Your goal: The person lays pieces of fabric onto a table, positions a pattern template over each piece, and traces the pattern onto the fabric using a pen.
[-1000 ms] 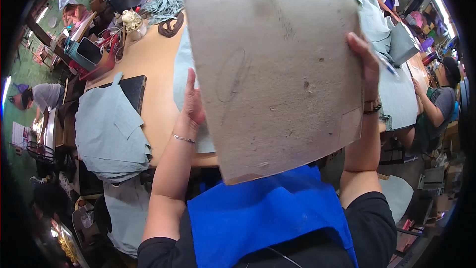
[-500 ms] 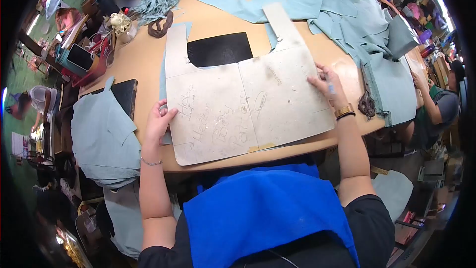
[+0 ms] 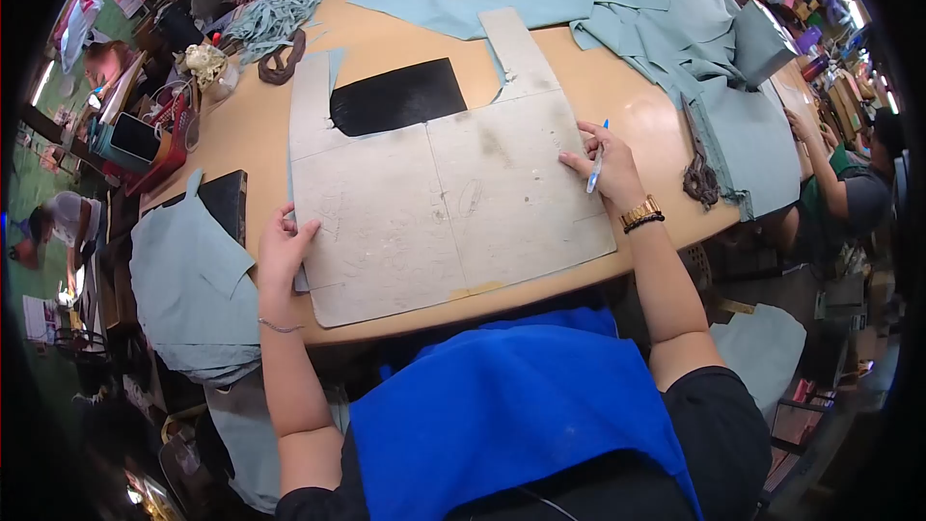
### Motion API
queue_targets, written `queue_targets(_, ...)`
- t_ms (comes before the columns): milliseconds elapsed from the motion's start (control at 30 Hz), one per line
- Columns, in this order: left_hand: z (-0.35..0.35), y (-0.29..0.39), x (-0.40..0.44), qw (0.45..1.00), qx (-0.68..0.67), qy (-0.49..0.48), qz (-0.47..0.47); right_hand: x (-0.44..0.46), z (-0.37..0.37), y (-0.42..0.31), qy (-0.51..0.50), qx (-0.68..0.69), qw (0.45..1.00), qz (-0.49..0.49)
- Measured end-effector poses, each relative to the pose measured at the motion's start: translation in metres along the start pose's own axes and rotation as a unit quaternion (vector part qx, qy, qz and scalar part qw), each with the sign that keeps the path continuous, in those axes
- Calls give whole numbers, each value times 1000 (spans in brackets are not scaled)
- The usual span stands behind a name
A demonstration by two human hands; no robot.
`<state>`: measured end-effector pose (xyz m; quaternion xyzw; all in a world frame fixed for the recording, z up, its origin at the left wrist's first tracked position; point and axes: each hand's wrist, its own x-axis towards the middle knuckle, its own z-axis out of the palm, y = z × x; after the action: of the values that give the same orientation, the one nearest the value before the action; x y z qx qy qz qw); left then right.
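Our left fingers (image 3: 308, 231) pinch the flat off-white cardboard template (image 3: 381, 207), seemingly steadying it; our right fingers (image 3: 578, 164) grip a slim blue-white pen (image 3: 593, 178).

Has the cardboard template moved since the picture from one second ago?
Yes, downward: the cardboard template was raised toward the camera, hiding the black panel; now it lies low over the table, panel in view.
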<state>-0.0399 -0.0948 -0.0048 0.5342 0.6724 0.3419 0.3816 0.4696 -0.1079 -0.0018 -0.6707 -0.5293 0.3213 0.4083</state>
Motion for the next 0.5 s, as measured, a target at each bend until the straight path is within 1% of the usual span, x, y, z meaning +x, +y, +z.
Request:
queue_targets(67, 0, 0, 1, 1000, -26, -4, -4, 1, 1, 3, 1, -3, 1000, -5)
queue_targets(200, -1, -1, 3, 1000, -5, -2, 3, 5, 7, 10, 4, -12, 1000, -6)
queue_targets(300, 1, -5, -4, 1000, -9, -1, 8, 3, 2, 3, 13, 23, 1000, 13)
queue_targets(400, 10, 18, -31, 999, 40, -6, -11, 6, -6, 8, 26, -26, 999, 8)
queue_targets(500, 14, 10, -36, 1000, -5, 5, 14, 5, -9, 11, 29, -45, 999, -11)
